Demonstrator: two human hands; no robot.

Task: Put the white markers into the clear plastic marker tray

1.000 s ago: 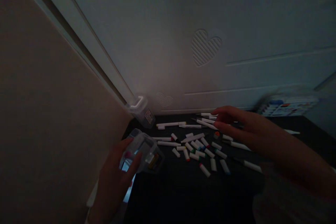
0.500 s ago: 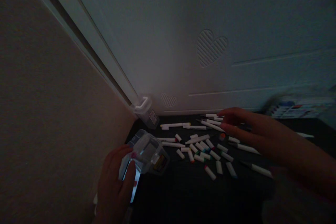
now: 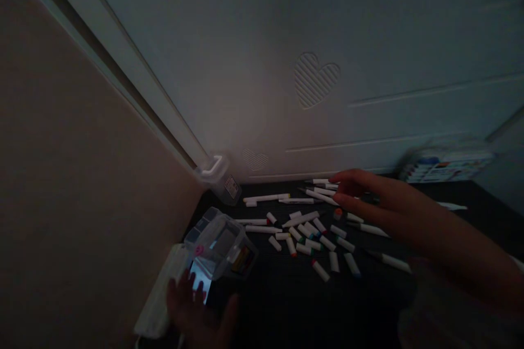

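The scene is very dark. My left hand (image 3: 196,308) lies low at the bottom left, fingers spread, touching a lit phone screen (image 3: 201,279) beneath a clear plastic box (image 3: 223,245) that rests on the dark surface. My right hand (image 3: 368,199) reaches in from the right with its fingers stretched out over a scatter of white markers and loose caps (image 3: 311,226), its fingertips close to the far markers (image 3: 323,188). It holds nothing that I can see.
A second clear container with a white lid (image 3: 219,177) leans in the corner against a white panel with embossed hearts (image 3: 315,79). A marker pack (image 3: 444,166) sits at the far right. A beige wall (image 3: 82,174) closes the left side.
My left hand has let go of the clear box and dropped lower onto the phone; the box now rests on the surface. My right hand has stayed over the markers.
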